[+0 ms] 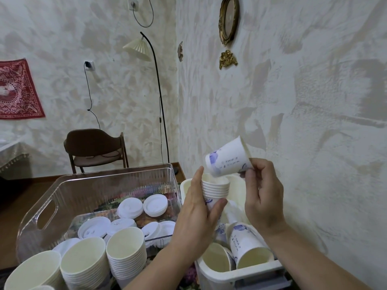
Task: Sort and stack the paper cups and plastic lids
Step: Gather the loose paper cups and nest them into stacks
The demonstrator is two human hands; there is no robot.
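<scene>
The left hand (196, 214) has its fingers wrapped around a nested stack of paper cups (215, 190), thumb pressed on the printed wall below the ringed rims; the right hand (262, 191) pinches a single paper cup (229, 159) near its mouth, tilted with its base just above the stack's open top. Seating could fail: the single cup comes in at a slant, so its base may catch the top rim and skid off, and the thin paper wall would likely dent under too hard a pinch. A squeeze on the stack could also jam the cups together. Below the right fingers, loose cups (249, 245) lie tumbled in a white plastic bin (240, 273), smooth, tapered and printed in blue. Left of the left fingers, flat round plastic lids (129, 208) with raised rims sit in a clear ribbed tub (62, 197), and taller plain cup stacks (125, 254) stand nearer the person.
</scene>
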